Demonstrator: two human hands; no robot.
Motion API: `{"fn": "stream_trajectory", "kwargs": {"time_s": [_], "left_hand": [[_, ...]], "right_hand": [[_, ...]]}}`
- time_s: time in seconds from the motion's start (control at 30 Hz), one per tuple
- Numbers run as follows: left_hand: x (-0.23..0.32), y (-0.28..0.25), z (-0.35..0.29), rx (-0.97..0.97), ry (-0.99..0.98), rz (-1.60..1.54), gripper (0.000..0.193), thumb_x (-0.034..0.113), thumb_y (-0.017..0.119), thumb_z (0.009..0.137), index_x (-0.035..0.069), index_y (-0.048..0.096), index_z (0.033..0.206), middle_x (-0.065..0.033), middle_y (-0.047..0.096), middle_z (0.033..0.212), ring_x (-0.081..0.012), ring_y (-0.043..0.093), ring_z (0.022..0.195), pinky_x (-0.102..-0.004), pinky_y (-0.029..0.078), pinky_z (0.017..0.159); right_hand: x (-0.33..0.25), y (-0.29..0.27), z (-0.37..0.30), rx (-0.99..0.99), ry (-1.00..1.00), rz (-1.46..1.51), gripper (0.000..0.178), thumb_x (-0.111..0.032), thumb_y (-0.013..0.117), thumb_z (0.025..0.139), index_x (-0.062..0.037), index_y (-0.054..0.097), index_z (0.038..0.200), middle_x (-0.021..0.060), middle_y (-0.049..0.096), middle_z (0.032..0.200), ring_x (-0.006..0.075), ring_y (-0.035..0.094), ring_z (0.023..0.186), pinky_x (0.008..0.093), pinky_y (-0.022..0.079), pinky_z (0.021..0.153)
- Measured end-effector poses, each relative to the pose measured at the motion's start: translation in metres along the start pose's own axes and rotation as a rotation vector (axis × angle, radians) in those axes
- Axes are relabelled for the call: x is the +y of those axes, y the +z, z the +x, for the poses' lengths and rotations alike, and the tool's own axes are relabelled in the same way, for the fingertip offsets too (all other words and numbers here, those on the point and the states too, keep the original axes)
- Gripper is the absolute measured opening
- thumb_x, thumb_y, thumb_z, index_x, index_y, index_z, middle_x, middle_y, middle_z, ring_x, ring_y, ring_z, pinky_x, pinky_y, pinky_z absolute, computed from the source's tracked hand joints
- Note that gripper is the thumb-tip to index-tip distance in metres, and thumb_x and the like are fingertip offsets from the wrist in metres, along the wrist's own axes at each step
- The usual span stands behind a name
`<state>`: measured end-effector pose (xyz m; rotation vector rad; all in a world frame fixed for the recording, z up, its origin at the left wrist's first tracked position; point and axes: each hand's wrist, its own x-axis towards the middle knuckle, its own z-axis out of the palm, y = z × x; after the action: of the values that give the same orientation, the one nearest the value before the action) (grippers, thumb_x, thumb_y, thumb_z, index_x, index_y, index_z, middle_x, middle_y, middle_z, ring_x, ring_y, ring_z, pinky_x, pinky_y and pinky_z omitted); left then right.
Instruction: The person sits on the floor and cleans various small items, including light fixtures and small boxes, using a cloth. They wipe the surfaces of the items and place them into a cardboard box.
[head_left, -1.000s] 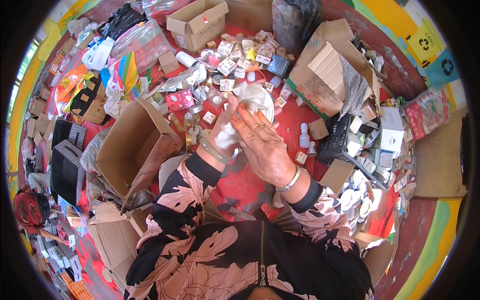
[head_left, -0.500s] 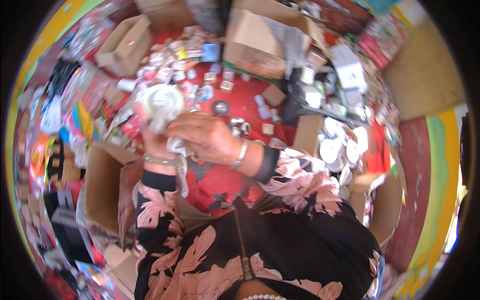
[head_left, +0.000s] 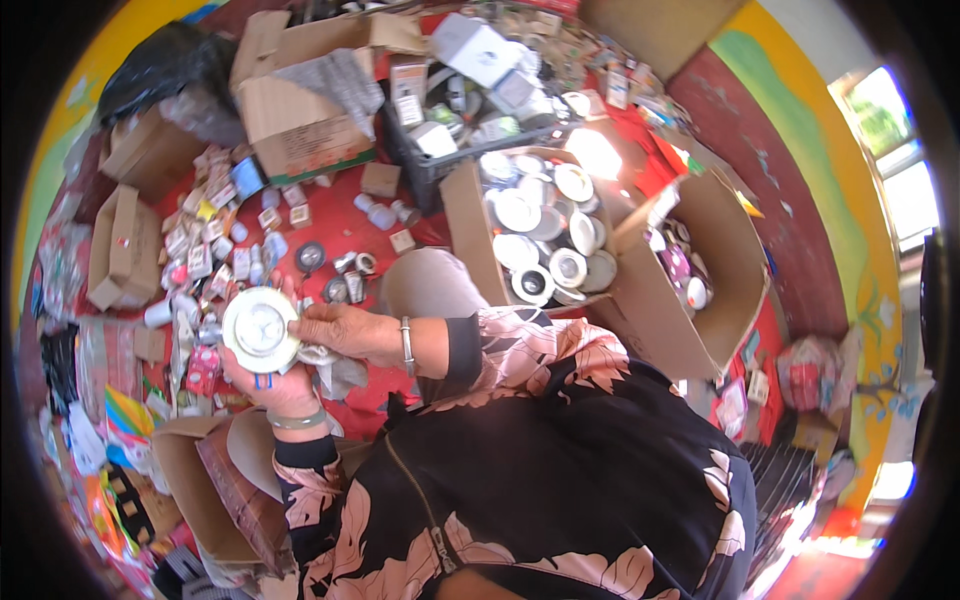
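A round white recessed downlight with a clear centre and a blue clip at its lower rim faces up in my left hand, whose fingers are closed around it from beneath. At the light's right edge, my right hand pinches the rim between thumb and fingers. A crumpled pale cloth hangs below my right hand; how much of it the fingers hold is hidden.
A cardboard box of round light fittings stands to the right, with another open box beyond it. Behind is a black crate of packages. Small boxes litter the red floor at left; dark round fittings lie near my hands.
The view has swung to the right. My right hand has moved from over the downlight's lower edge to its right rim, and the cloth no longer covers the light.
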<state>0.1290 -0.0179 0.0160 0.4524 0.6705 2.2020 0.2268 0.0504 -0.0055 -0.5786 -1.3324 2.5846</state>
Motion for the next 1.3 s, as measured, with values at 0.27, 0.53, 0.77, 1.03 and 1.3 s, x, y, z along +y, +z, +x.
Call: {"fn": "stream_trajectory", "kwargs": {"time_s": [0.27, 0.53, 0.77, 1.03, 1.3], "left_hand": [[-0.025, 0.027, -0.031, -0.036, -0.158, 0.056, 0.061, 0.046, 0.035, 0.086, 0.001, 0.042, 0.127, -0.0169, 0.048, 0.126, -0.0310, 0.045, 0.117, -0.0417, 0.032, 0.101], [-0.043, 0.051, -0.050, -0.084, -0.230, 0.193, 0.057, 0.045, 0.031, 0.089, 0.004, 0.040, 0.128, -0.0104, 0.049, 0.125, -0.0253, 0.047, 0.115, -0.0392, 0.035, 0.098], [-0.060, 0.058, -0.054, -0.383, -0.170, 0.320, 0.069, 0.048, 0.035, 0.087, 0.004, 0.024, 0.139, -0.0123, 0.038, 0.135, -0.0254, 0.037, 0.125, -0.0376, 0.027, 0.104], [-0.007, -0.022, -0.005, -0.267, -0.111, 0.497, 0.053, 0.040, 0.040, 0.089, 0.000, 0.044, 0.124, -0.0142, 0.047, 0.128, -0.0233, 0.041, 0.122, -0.0374, 0.031, 0.102], [0.033, -0.089, 0.005, 0.051, -0.118, 0.448, 0.044, 0.033, 0.041, 0.091, 0.000, 0.048, 0.120, -0.0130, 0.054, 0.117, -0.0203, 0.049, 0.112, -0.0341, 0.038, 0.095]], "right_hand": [[-0.019, -0.026, -0.068, -0.007, -0.060, 0.246, 0.030, -0.024, 0.059, 0.088, -0.0051, 0.054, 0.111, 0.0016, 0.060, 0.100, 0.0081, 0.055, 0.090, 0.0227, 0.045, 0.078], [-0.013, -0.044, -0.099, 0.033, -0.256, 0.177, 0.030, -0.017, 0.056, 0.089, -0.0065, 0.051, 0.117, -0.0017, 0.059, 0.104, 0.0075, 0.055, 0.093, 0.0224, 0.044, 0.081], [-0.016, -0.063, -0.134, 0.103, -0.306, 0.404, 0.023, -0.012, 0.057, 0.088, -0.0058, 0.056, 0.110, -0.0007, 0.063, 0.096, 0.0075, 0.059, 0.086, 0.0214, 0.049, 0.075], [-0.041, -0.178, -0.246, 0.867, -0.486, -0.047, 0.015, -0.019, 0.053, 0.089, -0.0093, 0.061, 0.096, -0.0016, 0.060, 0.086, 0.0084, 0.055, 0.077, 0.0228, 0.044, 0.068], [-0.029, -0.266, -0.366, 1.354, -0.609, -0.135, 0.014, -0.012, 0.059, 0.086, -0.0053, 0.059, 0.098, 0.0004, 0.060, 0.081, 0.0085, 0.057, 0.066, 0.0230, 0.047, 0.053]]}}
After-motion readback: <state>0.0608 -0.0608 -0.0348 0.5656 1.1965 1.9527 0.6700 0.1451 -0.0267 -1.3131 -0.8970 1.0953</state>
